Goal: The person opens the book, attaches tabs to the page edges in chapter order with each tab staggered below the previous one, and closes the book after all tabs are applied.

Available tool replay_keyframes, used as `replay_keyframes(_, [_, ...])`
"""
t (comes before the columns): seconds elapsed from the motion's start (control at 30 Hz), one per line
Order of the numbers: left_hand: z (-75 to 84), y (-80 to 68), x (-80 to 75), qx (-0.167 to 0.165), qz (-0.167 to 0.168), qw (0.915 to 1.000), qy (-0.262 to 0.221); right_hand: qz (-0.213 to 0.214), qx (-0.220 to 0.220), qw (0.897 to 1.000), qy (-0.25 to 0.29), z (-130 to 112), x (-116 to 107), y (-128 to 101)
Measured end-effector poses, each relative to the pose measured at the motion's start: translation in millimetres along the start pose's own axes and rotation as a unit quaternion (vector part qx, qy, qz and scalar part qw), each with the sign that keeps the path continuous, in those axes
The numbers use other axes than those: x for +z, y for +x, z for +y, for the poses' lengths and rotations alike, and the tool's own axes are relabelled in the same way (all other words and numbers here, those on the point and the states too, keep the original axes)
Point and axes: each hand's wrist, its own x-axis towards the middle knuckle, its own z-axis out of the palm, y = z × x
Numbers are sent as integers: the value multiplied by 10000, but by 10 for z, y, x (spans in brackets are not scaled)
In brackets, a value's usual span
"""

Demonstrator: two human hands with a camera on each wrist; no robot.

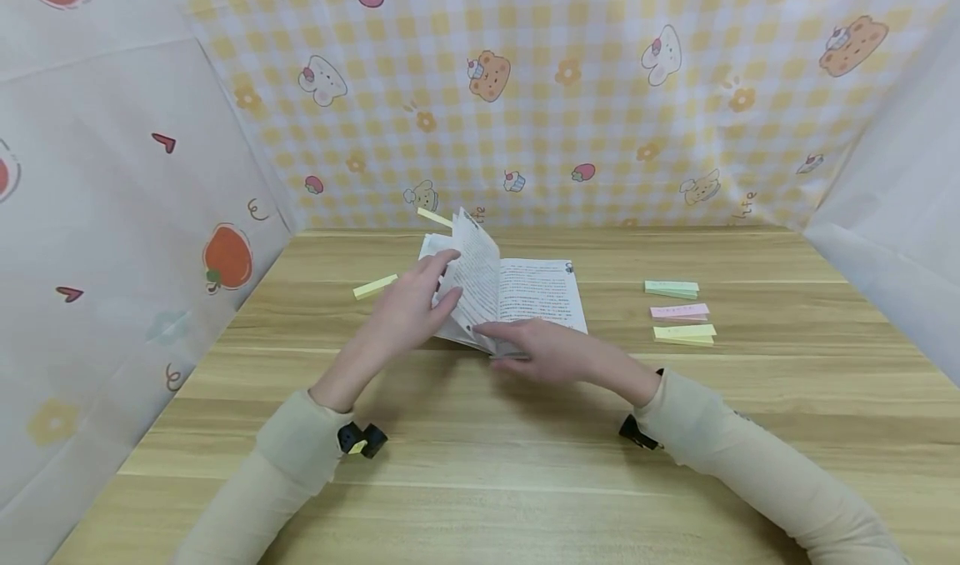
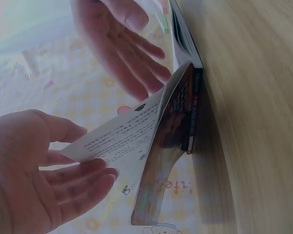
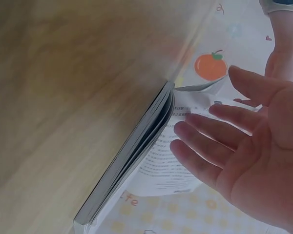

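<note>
An open book (image 1: 538,286) with printed text lies on the wooden table, its right half flat. On its left side a page (image 1: 477,269) stands raised and slanting. My left hand (image 1: 405,302) holds this page by its outer edge, and the left wrist view shows the page corner (image 2: 80,152) between thumb and fingers. My right hand (image 1: 555,350) is at the book's near edge by the spine, fingers extended and pointing left. In the right wrist view its fingers (image 3: 200,161) are spread in front of the pages. A yellow paper strip (image 1: 435,217) juts out past the raised page's top left.
Another yellow strip (image 1: 375,287) is left of the book. To the right lie folded sticky notes in green (image 1: 671,288), pink (image 1: 678,312) and yellow (image 1: 684,333). A patterned cloth (image 1: 555,132) hangs behind the table, with white cloth at both sides.
</note>
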Motion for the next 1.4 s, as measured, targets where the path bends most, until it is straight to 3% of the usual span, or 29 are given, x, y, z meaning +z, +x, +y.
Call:
replay_keyframes(0.23, [-44, -15, -40, -351, -433, 9973, 475, -153, 3, 9999, -22, 5, 25, -23])
replay_keyframes(0.6, [-110, -33, -49, -816, -1151, 9850, 992, -448, 210, 9988, -58, -4, 36, -26])
replay_keyframes(1.13, [-379, -15, 21, -438, -1690, 9793, 1023, -785, 340, 9963, -42, -46, 24, -38])
replay_keyframes(1.27, [-404, -5, 60, -65, -1944, 9744, 1126, -881, 378, 9954, -50, -39, 27, -41])
replay_keyframes(1.4, [-418, -18, 103, 251, -2372, 9642, 1158, -965, 409, 9945, 3, -29, 37, -43])
